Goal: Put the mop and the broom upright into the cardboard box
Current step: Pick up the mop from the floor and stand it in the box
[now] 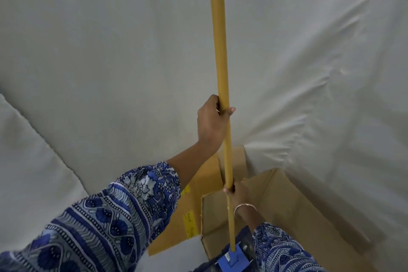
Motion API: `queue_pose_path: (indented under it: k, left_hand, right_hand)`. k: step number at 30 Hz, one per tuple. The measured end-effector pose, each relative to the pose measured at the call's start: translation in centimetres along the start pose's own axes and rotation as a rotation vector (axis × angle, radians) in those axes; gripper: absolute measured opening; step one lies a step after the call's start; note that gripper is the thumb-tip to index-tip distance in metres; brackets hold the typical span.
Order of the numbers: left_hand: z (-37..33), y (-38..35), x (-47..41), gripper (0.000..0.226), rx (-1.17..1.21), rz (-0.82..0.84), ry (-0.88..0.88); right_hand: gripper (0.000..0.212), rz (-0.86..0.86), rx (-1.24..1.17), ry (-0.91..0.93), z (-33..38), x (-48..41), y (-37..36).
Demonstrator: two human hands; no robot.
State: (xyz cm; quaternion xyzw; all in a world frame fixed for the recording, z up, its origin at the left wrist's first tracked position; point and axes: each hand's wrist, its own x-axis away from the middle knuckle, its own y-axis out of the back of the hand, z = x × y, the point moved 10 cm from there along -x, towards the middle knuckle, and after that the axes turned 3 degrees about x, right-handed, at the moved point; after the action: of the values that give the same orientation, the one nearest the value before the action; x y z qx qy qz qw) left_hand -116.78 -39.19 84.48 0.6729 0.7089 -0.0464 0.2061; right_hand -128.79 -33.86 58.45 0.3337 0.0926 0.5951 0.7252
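A long yellow handle point(220, 51) stands nearly upright and ends in a blue plastic head point(231, 257) at the bottom edge of the view; whether it is the mop or the broom I cannot tell. My left hand point(210, 121) grips the handle about halfway up. My right hand point(233, 190), with a bangle on its wrist, grips it lower down. The open cardboard box point(309, 212) stands below at the lower right. The blue head sits at the box's near left corner, its lower part hidden. No second tool is in view.
One box flap point(198, 183) with yellow labels folds out to the left. A creased white sheet point(110, 62) covers the wall behind and the floor to the left. The box stands close against the sheet.
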Motion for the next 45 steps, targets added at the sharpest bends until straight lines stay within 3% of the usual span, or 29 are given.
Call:
queue_pose_path:
  k: [7,16,30,45]
  left_hand:
    - [4.3,-8.6,-3.8,0.024,-0.082,-0.006,0.109]
    - [11.5,-15.1,-6.5,0.02,-0.151,0.039,0.174]
    - [22.0,-18.4,-8.5,0.026,-0.185,0.104,0.236]
    - [23.2,-20.7,-13.6,0.023,-0.174,0.122,0.184]
  right_hand:
    - [0.033,0.126,-0.017,-0.072,-4.4,-9.4,1.1]
    - [0.03,0.136,-0.012,-0.142,-9.6,-16.2,-0.6]
    - [0.029,0.185,0.034,-0.202,-15.4,-21.6,-4.6]
    - [0.022,0.054,-0.074,-0.179,-14.6,-26.1,-4.7]
